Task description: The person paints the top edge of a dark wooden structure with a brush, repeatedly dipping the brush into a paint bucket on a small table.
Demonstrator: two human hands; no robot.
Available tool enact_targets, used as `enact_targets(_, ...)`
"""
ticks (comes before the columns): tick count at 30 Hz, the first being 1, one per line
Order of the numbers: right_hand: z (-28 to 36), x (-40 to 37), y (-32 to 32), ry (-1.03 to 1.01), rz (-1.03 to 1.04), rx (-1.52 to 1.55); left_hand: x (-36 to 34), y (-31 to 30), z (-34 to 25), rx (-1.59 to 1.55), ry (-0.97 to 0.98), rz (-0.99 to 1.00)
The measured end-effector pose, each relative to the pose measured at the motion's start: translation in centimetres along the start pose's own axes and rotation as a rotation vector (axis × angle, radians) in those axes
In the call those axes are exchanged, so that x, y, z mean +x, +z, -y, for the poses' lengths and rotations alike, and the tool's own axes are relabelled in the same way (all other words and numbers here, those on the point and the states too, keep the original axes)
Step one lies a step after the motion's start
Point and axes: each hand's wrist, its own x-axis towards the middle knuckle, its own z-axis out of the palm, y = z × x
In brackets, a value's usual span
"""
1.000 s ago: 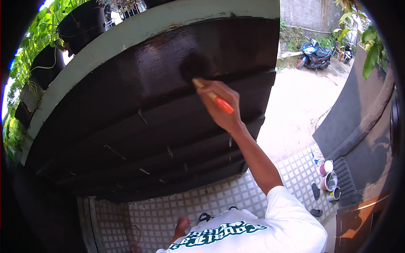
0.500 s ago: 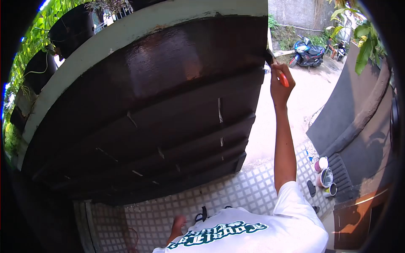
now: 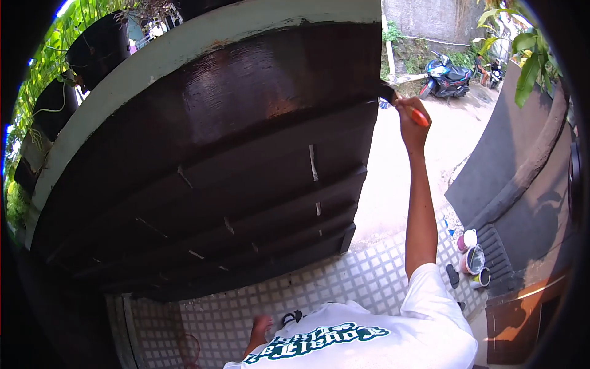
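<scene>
My right hand [image 3: 413, 117] is closed round a paintbrush with a red-orange handle [image 3: 418, 117]. The dark bristles of the brush meet the right edge of a large dark brown panel [image 3: 246, 92], just below its pale top border. Part of the panel's upper surface looks glossy. Low in the view, my left hand [image 3: 263, 323] shows small beside my white shirt [image 3: 369, 326]; its fingers are too unclear to make out, and no object shows in it.
Paint buckets [image 3: 473, 259] stand on the tiled floor [image 3: 332, 277] at the lower right. A dark slanted wall [image 3: 491, 160] rises behind them. Farther off are a parked motorbike [image 3: 447, 77] and a person [image 3: 481, 69]. Plant pots [image 3: 101, 49] line the top left.
My right hand and the brush have moved slightly down, and the brush tilts more toward level. The panel has shifted a little left in view.
</scene>
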Motion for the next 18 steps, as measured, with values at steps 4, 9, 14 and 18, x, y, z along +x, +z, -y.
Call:
enact_targets(4,1.3,1.4,-0.7,-0.015,-0.143,0.067,0.7,0.8,-0.1,-0.025,-0.009,0.004)
enact_targets(9,5.9,2.8,2.3,-0.282,-0.116,0.009,0.9,1.5,0.4,-0.007,0.024,0.021)
enact_targets(14,9.9,1.9,4.6,-0.219,0.049,0.258,1.0,2.3,0.1,-0.031,0.000,0.015)
enact_targets(18,5.2,3.5,3.2,-0.134,0.160,0.475,-0.8,2.6,-0.9,-0.034,-0.010,0.010)
